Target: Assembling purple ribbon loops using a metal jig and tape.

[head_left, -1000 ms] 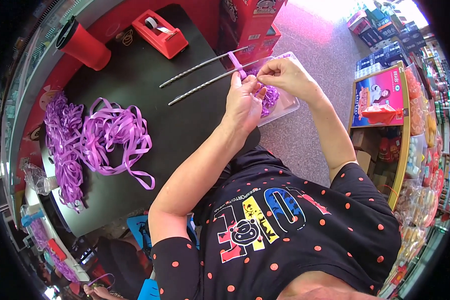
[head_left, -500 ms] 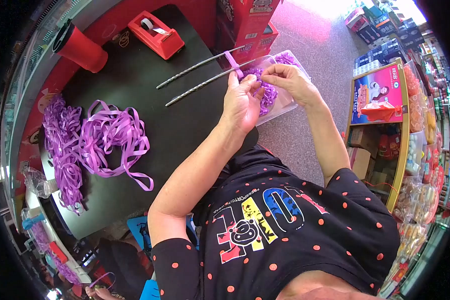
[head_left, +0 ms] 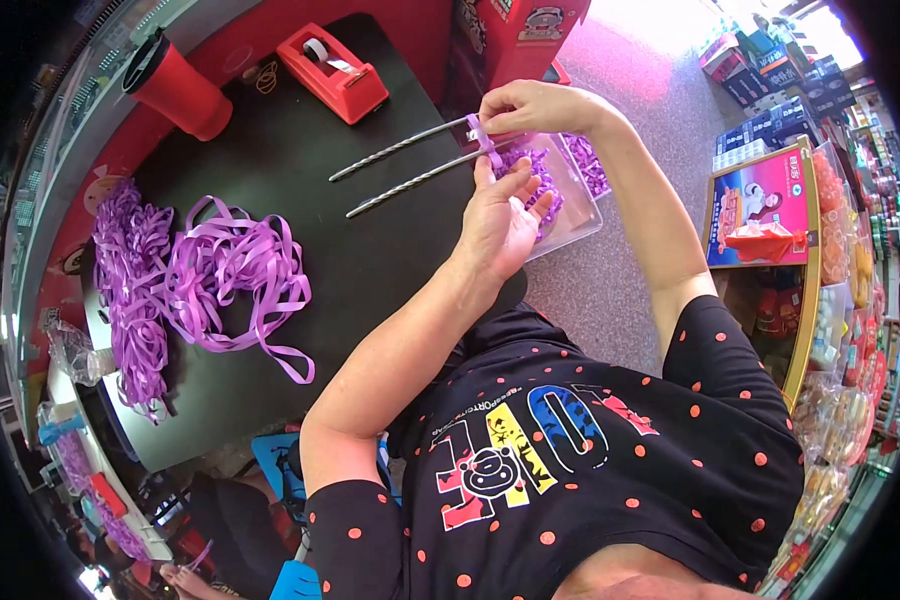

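Note:
Two long metal rods with spiral grooves, like drill bits [head_left: 410,189], stick out side by side over the near right of the dark table. A purple ribbon [head_left: 483,138] spans both near their right ends. My left hand [head_left: 502,225] is palm up, its thumb tip against the ribbon by the lower rod and its other fingers loosely curled. Reaching over from the right, my right hand [head_left: 535,105] has its fingers bent and pinched on the ribbon beside the upper rod. Its fingertips are partly hidden. Just beyond my left fingers is a clear plastic box [head_left: 575,222] holding purple ribbon pieces.
On the dark table [head_left: 300,160] lie a loose purple ribbon heap [head_left: 235,270] and a denser purple bundle [head_left: 135,290]. A red tape dispenser [head_left: 345,85] and a red cup [head_left: 185,95] are farther back. Stocked shelves [head_left: 840,380] line the right. Another person's hand [head_left: 192,580] shows lower left.
My right hand has moved up and left, from beside my left fingertips to the ribbon at the upper rod. My left fingers have opened somewhat. The whole view has shifted slightly.

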